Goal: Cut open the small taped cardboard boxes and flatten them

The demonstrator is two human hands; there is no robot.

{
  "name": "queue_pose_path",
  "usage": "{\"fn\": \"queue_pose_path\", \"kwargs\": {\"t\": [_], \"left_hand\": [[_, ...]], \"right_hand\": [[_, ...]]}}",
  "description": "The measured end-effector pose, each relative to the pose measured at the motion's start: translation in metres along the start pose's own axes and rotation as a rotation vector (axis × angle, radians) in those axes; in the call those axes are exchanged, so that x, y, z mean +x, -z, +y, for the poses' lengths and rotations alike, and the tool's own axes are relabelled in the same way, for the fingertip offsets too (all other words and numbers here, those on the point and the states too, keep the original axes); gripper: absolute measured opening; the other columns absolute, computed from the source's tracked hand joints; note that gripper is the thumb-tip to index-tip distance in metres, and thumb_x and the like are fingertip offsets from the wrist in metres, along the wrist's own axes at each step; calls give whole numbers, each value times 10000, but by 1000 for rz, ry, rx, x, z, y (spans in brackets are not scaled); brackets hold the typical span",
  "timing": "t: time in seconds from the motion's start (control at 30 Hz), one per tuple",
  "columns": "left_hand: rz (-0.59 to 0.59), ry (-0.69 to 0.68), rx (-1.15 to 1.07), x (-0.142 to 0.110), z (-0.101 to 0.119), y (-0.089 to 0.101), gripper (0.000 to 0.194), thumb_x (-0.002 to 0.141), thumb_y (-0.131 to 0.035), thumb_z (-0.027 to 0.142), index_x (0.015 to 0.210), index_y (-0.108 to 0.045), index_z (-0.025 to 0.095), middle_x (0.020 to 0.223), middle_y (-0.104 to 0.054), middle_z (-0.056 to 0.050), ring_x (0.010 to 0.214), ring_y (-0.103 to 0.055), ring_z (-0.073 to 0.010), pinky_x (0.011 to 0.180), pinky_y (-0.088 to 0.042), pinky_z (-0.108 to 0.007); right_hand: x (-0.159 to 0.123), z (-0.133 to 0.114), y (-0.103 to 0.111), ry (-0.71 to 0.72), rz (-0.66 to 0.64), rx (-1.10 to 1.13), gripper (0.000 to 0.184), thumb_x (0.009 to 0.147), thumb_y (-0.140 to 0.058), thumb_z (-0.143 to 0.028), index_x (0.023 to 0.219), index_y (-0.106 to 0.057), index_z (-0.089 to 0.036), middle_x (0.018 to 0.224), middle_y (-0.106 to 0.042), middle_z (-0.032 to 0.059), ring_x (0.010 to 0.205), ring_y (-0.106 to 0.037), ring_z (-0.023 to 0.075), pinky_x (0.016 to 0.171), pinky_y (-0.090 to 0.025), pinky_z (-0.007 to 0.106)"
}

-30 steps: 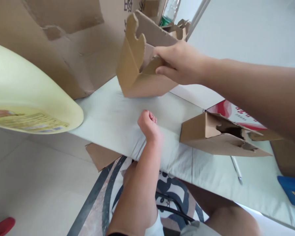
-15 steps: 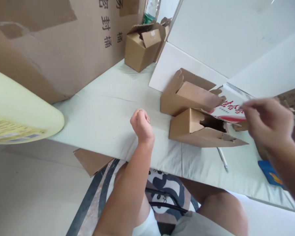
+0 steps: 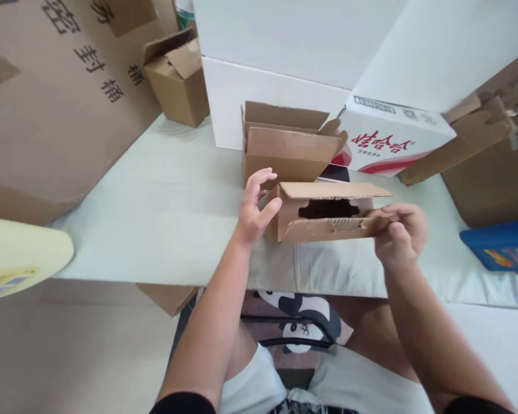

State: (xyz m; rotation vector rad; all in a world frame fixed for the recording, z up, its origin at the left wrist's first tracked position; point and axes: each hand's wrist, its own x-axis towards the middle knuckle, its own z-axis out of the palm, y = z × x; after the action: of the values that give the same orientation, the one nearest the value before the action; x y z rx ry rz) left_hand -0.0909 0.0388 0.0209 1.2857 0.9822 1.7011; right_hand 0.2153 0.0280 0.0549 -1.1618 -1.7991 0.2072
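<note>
**One Hand Pinches a Small Brown Box (image 3: 317,229)**

The small brown box sits just right of the middle of the frame, on a pale green cloth (image 3: 164,213). A dark hole (its edges are wavy) shows in the side that faces up.

The right hand (image 3: 399,237) is at the box's right end. Its thumb and fingers are pinched together on the cardboard there. The left hand (image 3: 255,213) is at the other end. Its fingers are bent, with a wide gap between them and the thumb, and it is not gripping anything. The thumb is in front of the box's left corner, but from this view I can't tell if it is touching.

Just behind, a little higher in the frame, stands a second brown box (image 3: 291,149) with its flaps up. To its right is a white box (image 3: 391,135) with red writing. Something flat and dark (image 3: 334,173) pokes out between them, mostly hidden.

A big brown carton (image 3: 77,126) fills the upper left, with an open little box (image 3: 179,89) beside it. A pale yellow jug (image 3: 23,253) is at the lower left edge, and a blue thing (image 3: 503,247) lies at the right edge. Panda pictures (image 3: 301,336) show low in the middle.
</note>
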Motion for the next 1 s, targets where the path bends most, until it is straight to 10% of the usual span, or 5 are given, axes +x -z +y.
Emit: {"fn": "queue_pose_path", "kwargs": {"t": [0.2, 0.33, 0.47, 0.7, 1.0], "left_hand": [[-97, -28, 17, -5, 16, -1, 448, 835, -881, 542, 1167, -694, 305, 1404, -678, -104, 1305, -683, -325, 1139, -520, -489], [45, 30, 5, -6, 16, -14, 427, 795, -920, 449, 1114, -663, 329, 1232, -735, -42, 1047, -730, -240, 983, -593, -419], [-24, 110, 44, -5, 12, -40, 173, 801, -834, 394, 897, -747, 280, 1131, -762, -51, 1113, -701, -268, 1025, -549, -406], [-66, 90, 56, -7, 2, -68, 355, 825, -613, 571, 739, -732, 248, 1111, -743, -119, 1095, -667, -324, 1035, -535, -480], [-471, -47, 937, -9, 65, -52, 350, 936, -709, 502, 1231, -733, 314, 1575, -555, -86, 1495, -514, -366, 1266, -425, -607]], "right_hand": [[-20, -12, -30, -148, 299, 407, 297, 903, -536, -613, 1035, -508, -348, 816, -748, -12, 389, -555, 199, 564, -580, 448], [-15, -14, -16, -96, 172, 408, 355, 937, -563, -657, 888, -584, -306, 713, -694, 13, 726, -774, 289, 1000, -614, 592], [-10, -4, 8, -195, 2, 300, 174, 965, -613, -446, 1070, -602, -308, 924, -739, 49, 958, -786, 287, 908, -648, 503], [-31, 24, 12, -250, 175, 3, 437, 945, -629, -427, 1359, -572, -299, 1478, -571, 160, 1375, -609, 329, 1035, -594, 522], [-40, 40, 4, -214, 144, 246, 419, 988, -586, -642, 1147, -773, -302, 1419, -664, 125, 1412, -612, 373, 1229, -450, 655]]}}
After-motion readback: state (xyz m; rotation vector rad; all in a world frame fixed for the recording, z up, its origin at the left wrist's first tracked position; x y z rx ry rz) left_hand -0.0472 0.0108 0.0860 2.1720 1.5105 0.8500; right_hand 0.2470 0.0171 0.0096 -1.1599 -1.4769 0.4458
